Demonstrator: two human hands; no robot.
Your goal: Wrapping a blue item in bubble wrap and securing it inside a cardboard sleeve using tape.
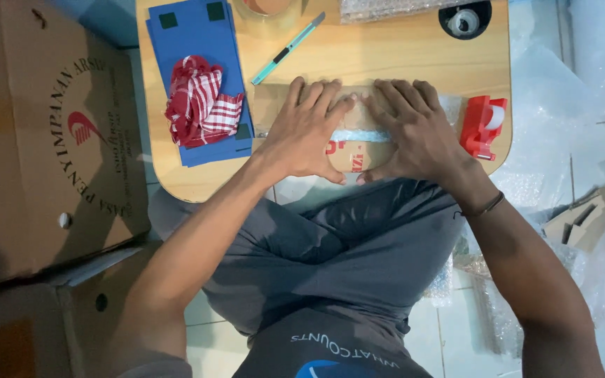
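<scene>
A flat brown cardboard parcel [353,155] with bubble wrap showing along its middle lies at the near edge of a small wooden lap table [400,52]. My left hand [304,133] lies flat on the parcel's left half, fingers spread. Pressed flat on its right half is my right hand [414,129], its fingertips nearly meeting those of the left. A dark band circles my right wrist.
On the table are a red tape dispenser [483,124] at the right, a teal utility knife [287,50], a red-and-white striped cloth [201,101] on blue sheets [197,31], and a cup hole [465,19]. A large cardboard box [43,140] stands left; bubble wrap [596,77] right.
</scene>
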